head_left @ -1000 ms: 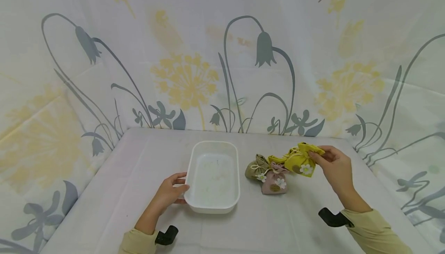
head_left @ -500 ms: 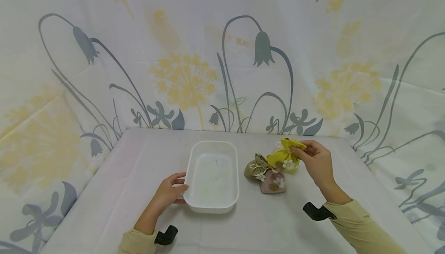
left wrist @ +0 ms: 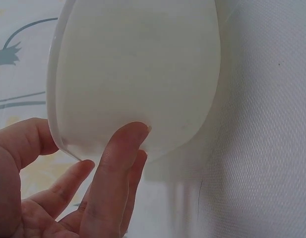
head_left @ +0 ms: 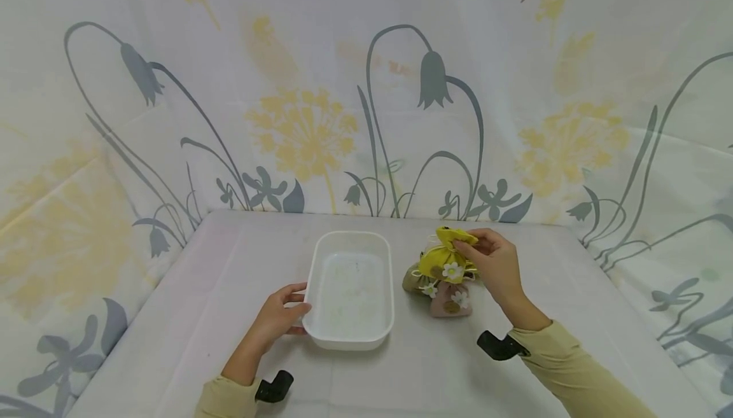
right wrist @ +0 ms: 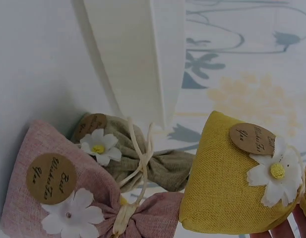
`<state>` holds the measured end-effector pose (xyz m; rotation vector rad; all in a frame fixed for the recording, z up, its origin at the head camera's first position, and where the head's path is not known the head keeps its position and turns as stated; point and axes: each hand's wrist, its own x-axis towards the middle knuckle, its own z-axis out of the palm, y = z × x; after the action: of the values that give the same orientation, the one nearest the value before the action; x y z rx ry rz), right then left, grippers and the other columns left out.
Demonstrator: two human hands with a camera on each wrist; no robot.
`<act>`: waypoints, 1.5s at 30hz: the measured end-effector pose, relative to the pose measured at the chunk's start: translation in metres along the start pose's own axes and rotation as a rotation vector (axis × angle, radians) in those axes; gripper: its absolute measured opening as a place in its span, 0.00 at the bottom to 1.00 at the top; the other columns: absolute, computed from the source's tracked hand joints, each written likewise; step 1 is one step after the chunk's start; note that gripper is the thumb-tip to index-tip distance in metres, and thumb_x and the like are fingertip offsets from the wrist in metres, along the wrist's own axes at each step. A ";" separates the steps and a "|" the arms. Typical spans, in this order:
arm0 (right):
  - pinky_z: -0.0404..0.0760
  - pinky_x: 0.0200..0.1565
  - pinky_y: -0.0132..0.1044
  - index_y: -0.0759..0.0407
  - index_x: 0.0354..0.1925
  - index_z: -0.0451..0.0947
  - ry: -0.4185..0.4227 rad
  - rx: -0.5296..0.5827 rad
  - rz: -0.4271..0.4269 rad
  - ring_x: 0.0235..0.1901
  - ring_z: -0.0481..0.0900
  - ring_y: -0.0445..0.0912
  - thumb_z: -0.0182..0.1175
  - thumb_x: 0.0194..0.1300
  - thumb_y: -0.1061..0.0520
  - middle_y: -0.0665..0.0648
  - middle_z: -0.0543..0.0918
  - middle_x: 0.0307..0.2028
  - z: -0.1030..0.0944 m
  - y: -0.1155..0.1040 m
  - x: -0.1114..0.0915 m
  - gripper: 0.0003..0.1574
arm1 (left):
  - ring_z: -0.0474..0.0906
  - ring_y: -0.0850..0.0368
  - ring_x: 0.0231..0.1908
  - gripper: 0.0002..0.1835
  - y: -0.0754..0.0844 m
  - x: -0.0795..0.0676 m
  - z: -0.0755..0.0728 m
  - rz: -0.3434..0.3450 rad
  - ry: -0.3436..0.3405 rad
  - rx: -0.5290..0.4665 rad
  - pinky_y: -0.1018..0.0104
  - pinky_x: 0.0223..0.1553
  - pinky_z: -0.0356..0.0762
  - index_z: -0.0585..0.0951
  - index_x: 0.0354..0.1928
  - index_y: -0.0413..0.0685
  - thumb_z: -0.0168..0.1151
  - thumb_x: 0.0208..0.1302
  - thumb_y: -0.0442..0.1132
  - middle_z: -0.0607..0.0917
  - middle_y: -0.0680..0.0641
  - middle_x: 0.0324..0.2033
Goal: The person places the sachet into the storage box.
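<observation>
My right hand (head_left: pixel 497 264) pinches a yellow drawstring sachet (head_left: pixel 438 261) by its gathered top and holds it up over the others. A white flower and a round brown tag decorate it in the right wrist view. Below it lie a pink sachet (right wrist: pixel 68 186) and an olive-green sachet (right wrist: pixel 162 166), with similar flowers and tags. A bit of yellow behind the pink one is mostly hidden. My left hand (head_left: pixel 279 312) grips the left side of a white plastic tub (head_left: pixel 349 343), thumb at the rim and fingers against the outer wall (left wrist: pixel 143 74).
A white cloth covers the table (head_left: pixel 240 259). Behind it hangs a pale curtain (head_left: pixel 321 42) printed with grey bellflowers and yellow blooms. The sachets lie just right of the tub. A black wrist mount (head_left: pixel 501 345) sticks out from the right sleeve.
My right hand has carried the yellow sachet leftward, and it now overlaps the olive-green and pink sachets in the head view. My left hand and the tub have stayed put.
</observation>
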<state>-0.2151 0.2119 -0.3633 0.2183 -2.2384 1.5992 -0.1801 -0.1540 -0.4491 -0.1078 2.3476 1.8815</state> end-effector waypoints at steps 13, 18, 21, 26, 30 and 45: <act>0.79 0.32 0.28 0.71 0.42 0.77 -0.041 0.054 -0.001 0.30 0.80 0.36 0.65 0.57 0.61 0.64 0.83 0.35 0.025 -0.007 0.007 0.16 | 0.78 0.43 0.39 0.25 0.003 -0.002 0.002 -0.010 0.005 -0.001 0.56 0.26 0.81 0.69 0.60 0.35 0.59 0.60 0.29 0.75 0.34 0.48; 0.79 0.33 0.30 0.67 0.42 0.78 -0.067 0.061 -0.003 0.32 0.80 0.38 0.66 0.57 0.56 0.61 0.83 0.35 0.036 -0.009 0.010 0.18 | 0.79 0.44 0.39 0.25 0.002 -0.001 0.001 -0.008 0.006 -0.001 0.56 0.26 0.81 0.69 0.60 0.35 0.58 0.60 0.29 0.75 0.34 0.48; 0.80 0.36 0.31 0.66 0.43 0.78 -0.092 0.079 0.008 0.34 0.80 0.39 0.66 0.58 0.56 0.61 0.83 0.37 0.043 -0.010 0.012 0.18 | 0.79 0.44 0.39 0.24 0.001 -0.001 0.001 -0.007 0.008 -0.006 0.56 0.26 0.81 0.70 0.60 0.35 0.58 0.60 0.29 0.75 0.34 0.48; 0.80 0.37 0.33 0.65 0.43 0.77 -0.131 0.074 0.024 0.35 0.80 0.41 0.64 0.59 0.57 0.61 0.82 0.38 0.055 -0.011 0.015 0.16 | 0.79 0.44 0.38 0.24 0.002 -0.001 0.002 -0.008 0.014 -0.013 0.56 0.26 0.81 0.70 0.60 0.35 0.58 0.60 0.29 0.75 0.34 0.48; 0.81 0.36 0.35 0.64 0.43 0.77 -0.154 0.070 0.032 0.34 0.81 0.43 0.64 0.60 0.57 0.61 0.82 0.37 0.065 -0.010 0.018 0.15 | 0.79 0.44 0.38 0.24 0.005 -0.003 0.002 -0.010 0.016 -0.003 0.56 0.26 0.81 0.70 0.60 0.35 0.57 0.60 0.29 0.75 0.34 0.48; 0.81 0.36 0.36 0.67 0.41 0.77 -0.202 0.115 0.050 0.36 0.82 0.51 0.63 0.59 0.63 0.63 0.81 0.37 0.101 -0.013 0.023 0.12 | 0.79 0.46 0.37 0.23 0.000 0.002 0.001 -0.009 0.019 0.009 0.57 0.27 0.81 0.71 0.59 0.37 0.58 0.60 0.30 0.75 0.35 0.48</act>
<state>-0.2538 0.1148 -0.3713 0.3731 -2.3173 1.8062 -0.1820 -0.1532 -0.4496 -0.1355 2.3629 1.8741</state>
